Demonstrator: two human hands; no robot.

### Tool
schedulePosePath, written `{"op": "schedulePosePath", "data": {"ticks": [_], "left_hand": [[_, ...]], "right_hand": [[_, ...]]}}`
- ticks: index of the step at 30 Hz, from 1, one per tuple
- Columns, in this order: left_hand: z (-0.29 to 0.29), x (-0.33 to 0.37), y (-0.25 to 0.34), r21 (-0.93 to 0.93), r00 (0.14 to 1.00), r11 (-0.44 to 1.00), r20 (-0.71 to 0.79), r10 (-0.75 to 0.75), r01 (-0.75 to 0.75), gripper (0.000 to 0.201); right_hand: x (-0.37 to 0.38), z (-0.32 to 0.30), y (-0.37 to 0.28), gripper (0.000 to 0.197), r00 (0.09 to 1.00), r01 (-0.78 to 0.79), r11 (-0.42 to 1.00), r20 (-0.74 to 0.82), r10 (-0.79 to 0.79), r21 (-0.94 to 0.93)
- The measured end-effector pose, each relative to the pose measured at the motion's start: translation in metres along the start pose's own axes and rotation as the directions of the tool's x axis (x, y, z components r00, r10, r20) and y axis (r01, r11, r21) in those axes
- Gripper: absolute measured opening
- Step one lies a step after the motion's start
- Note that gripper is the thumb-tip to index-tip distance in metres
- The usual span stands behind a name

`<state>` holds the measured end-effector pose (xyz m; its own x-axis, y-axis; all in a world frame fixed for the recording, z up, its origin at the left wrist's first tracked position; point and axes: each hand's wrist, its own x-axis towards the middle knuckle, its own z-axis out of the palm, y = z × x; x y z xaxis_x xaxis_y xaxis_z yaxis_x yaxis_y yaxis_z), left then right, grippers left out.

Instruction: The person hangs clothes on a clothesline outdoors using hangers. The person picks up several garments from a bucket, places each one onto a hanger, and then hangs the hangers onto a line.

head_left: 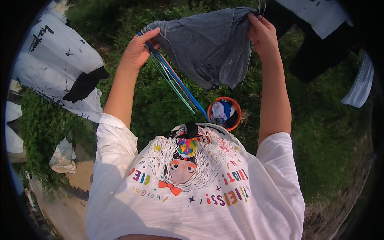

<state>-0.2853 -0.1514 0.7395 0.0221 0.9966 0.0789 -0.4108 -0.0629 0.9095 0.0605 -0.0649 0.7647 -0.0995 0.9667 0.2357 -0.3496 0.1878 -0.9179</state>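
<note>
So the left grip (138, 50) is closing around a corner of the grey garment (208, 44) plus a bunch of thin coloured rods (174, 74), which are maybe hangers. Meanwhile the right grip (262, 36) is pinching the opposite top corner, with a thin wire hook (262, 9) sticking up beside the fingers. Between them the garment is hanging up high in front of the body, its lower edge drooping in folds.

Going outward, the rods are slanting down toward an orange bucket (240, 116) of clothes (223, 111); can't tell if they're touching it. White laundry with black marks (60, 60) is hanging off to the left, and dark clothing (320, 52) is hanging on the right, over greenery (156, 110).

To me this is looking like the spreading-out step of hanging up washing. I'm guessing the next move is calling for keeping both corners level, settling the cloth on its hanger and getting that hook over some support.
</note>
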Motion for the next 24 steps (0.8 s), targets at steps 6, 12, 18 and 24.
{"op": "schedulePosePath", "data": {"ticks": [6,12,18,24], "left_hand": [[-0.03,-0.003,0.009,-0.014,0.999,0.999,-0.04,0.03,-0.031,0.002],[-0.054,0.008,0.02,-0.036,0.997,0.996,0.025,0.077,-0.076,0.01],[-0.071,0.005,0.042,0.007,0.997,0.997,0.025,0.075,-0.075,0.015],[-0.006,0.021,0.028,-0.052,0.977,0.999,0.215,0.008,0.003,0.032]], "right_hand": [[0.005,-0.042,-0.017,0.013,0.976,-0.018,1.0,-0.218,0.016,-0.01],[0.009,-0.077,-0.021,0.015,0.955,0.024,1.0,-0.295,-0.021,0.005],[0.018,-0.098,-0.025,0.017,0.956,0.002,0.999,-0.293,0.014,0.053],[0.037,-0.124,0.01,0.038,0.962,-0.127,0.772,-0.266,-0.056,-0.622]]}}
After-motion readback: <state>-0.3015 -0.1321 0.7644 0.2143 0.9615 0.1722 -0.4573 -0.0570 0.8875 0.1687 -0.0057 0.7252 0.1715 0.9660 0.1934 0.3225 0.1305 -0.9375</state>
